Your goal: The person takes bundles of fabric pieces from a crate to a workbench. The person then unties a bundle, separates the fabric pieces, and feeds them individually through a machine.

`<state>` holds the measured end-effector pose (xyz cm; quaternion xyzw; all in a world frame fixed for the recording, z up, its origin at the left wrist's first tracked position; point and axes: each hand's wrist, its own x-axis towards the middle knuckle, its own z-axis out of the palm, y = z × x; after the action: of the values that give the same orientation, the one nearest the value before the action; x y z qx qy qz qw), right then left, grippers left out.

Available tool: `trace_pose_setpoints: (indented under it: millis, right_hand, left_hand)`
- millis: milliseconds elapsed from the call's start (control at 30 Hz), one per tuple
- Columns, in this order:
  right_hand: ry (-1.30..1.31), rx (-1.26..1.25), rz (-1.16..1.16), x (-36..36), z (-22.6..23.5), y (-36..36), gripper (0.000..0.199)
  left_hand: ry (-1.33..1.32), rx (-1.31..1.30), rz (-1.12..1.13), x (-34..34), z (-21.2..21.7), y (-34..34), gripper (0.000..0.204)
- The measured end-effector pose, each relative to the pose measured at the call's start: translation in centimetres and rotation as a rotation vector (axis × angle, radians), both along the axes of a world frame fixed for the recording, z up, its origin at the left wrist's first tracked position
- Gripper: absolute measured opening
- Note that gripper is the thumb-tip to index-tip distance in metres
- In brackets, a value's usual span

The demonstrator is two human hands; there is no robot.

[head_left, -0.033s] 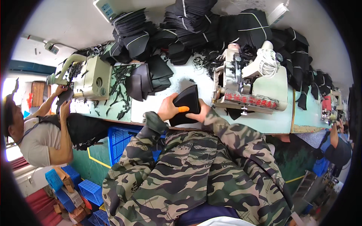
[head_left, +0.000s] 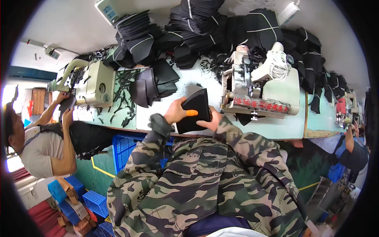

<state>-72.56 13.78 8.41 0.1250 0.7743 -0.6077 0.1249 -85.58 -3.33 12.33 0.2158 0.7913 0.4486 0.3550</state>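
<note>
Between my two hands, upright above the front of the table, is a stack of black fabric pieces point(head_left: 193, 104) with a rounded top edge. My left hand point(head_left: 175, 112) grips its left side, the thumb in an orange finger cot point(head_left: 192, 113) lying across the front. On the right edge, my right hand point(head_left: 213, 119) is closed, its thumb pressed on the lower front; its other fingers are partly hidden behind. More cut black pieces point(head_left: 156, 83) lie fanned out on the table, beyond and left of my hands.
A sewing machine point(head_left: 258, 91) with a cone of white thread stands right of my hands. Tied black bundles point(head_left: 197, 27) line the wall. At left, another person point(head_left: 49, 146) works at a second machine point(head_left: 94, 85), near black scraps point(head_left: 124, 94). A blue crate point(head_left: 126, 152) sits below the table edge.
</note>
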Motion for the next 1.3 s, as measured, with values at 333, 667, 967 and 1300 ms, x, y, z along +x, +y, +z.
trace_pose_setpoints:
  millis: [333,667,967,1300]
  right_hand:
    - [-0.312,-0.186,-0.836,12.4,0.8,12.0,0.053]
    - [-0.26,0.0,-0.646,9.8,-8.7,14.0,0.037]
    - [-0.093,0.222,-0.609,8.7,-10.1,12.5,0.035]
    - [-0.181,0.278,-0.492,8.3,-4.8,12.7,0.043]
  left_hand:
    - [0.142,-0.461,-0.342,-1.6,-3.6,6.4,0.078]
    - [0.519,-0.174,-0.094,-3.9,-1.4,9.6,0.022]
    - [0.559,-0.542,-0.256,0.6,0.9,7.0,0.057]
    - [0.253,-0.592,-0.173,0.1,-2.1,3.7,0.069]
